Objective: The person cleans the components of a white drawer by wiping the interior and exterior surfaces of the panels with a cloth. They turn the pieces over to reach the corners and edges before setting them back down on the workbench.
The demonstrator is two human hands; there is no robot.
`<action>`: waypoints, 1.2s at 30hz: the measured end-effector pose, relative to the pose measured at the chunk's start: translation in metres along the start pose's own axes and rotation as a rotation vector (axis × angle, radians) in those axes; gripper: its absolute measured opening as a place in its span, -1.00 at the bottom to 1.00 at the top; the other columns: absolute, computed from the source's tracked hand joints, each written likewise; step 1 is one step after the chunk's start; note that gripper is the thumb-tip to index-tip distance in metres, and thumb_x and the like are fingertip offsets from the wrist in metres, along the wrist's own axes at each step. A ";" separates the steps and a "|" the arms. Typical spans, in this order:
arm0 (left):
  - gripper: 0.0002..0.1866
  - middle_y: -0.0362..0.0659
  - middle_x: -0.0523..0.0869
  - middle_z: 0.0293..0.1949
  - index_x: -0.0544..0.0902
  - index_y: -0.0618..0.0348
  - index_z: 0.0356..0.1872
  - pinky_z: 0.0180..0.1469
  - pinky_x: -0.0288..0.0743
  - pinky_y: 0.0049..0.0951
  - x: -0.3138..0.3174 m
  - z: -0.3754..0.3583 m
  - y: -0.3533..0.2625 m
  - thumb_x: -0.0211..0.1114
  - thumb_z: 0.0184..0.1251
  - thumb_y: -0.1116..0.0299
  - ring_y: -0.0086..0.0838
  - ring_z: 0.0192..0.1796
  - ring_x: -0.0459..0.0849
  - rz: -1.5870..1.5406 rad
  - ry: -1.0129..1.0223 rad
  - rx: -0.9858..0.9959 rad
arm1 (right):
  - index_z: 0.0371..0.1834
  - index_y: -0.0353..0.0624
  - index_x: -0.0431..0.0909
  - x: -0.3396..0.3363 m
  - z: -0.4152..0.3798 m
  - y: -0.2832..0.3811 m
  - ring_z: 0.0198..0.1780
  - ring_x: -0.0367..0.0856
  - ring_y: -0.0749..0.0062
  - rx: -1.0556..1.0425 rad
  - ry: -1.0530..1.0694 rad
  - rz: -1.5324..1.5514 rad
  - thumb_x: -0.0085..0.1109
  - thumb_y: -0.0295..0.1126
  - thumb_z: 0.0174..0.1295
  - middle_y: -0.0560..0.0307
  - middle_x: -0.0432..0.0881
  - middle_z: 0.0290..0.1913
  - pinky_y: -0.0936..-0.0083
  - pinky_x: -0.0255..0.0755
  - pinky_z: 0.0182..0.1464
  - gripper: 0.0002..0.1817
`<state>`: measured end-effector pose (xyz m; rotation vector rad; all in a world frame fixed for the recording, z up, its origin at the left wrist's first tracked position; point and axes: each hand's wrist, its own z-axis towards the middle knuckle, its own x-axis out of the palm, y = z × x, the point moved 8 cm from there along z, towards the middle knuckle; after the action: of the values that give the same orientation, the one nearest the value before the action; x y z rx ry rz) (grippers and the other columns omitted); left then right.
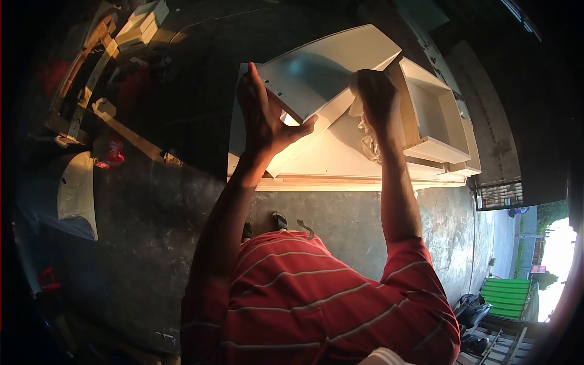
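A pale rectangular board (pixel 331 64) with small holes near its left end is tilted above a wooden workbench-like panel (pixel 328 184). At the board's near left corner, my left hand (pixel 267 118) has its thumb and fingers spread around the end. My right hand (pixel 377 100) is closed at the board's near edge, with a crumpled whitish cloth or plastic (pixel 370 143) hanging beside the wrist. Another light panel (pixel 347 146) lies beneath the board. To the right sits an open pale drawer-like box (pixel 435 109).
Wooden frames (pixel 85 91) and a white box (pixel 143 27) stand at the upper left. A long wooden strip (pixel 137 137) lies on the floor beside a red packet (pixel 111 154). Black bags (pixel 471 311) are at the lower right.
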<state>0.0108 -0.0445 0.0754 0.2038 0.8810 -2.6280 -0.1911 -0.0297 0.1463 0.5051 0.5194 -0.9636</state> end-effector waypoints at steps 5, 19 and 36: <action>0.44 0.30 0.25 0.24 -0.24 0.41 0.50 0.27 0.17 0.08 0.005 -0.003 0.007 0.58 -0.27 -0.07 0.09 0.21 0.28 -0.076 0.012 -0.041 | -0.30 -0.15 0.66 -0.001 -0.010 -0.028 -0.32 0.66 0.06 0.286 -0.249 0.094 0.19 -0.45 0.18 0.00 0.69 -0.30 0.33 0.56 -0.23 -0.91; 0.51 0.39 0.11 0.37 -0.23 0.46 0.49 0.37 0.10 0.10 0.010 -0.008 0.018 0.58 -0.30 -0.26 0.20 0.36 0.19 -0.070 0.039 -0.143 | -0.40 -0.28 0.63 0.007 -0.002 0.053 -0.25 0.59 0.13 -0.144 -0.029 0.062 0.28 -0.61 -0.01 -0.02 0.60 -0.33 0.27 0.51 -0.20 -0.91; 0.46 0.32 0.24 0.22 -0.15 0.57 0.45 0.34 0.15 0.04 0.006 -0.003 0.007 0.60 -0.32 -0.14 0.13 0.28 0.23 -0.057 0.014 -0.073 | -0.36 -0.13 0.70 0.023 0.026 0.055 -0.23 0.65 0.11 -0.148 0.249 0.094 0.33 -0.45 0.06 0.07 0.67 -0.28 0.26 0.54 -0.15 -0.91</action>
<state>0.0080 -0.0498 0.0679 0.1814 0.9996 -2.6444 -0.1281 -0.0339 0.1615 0.5140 0.7782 -0.7694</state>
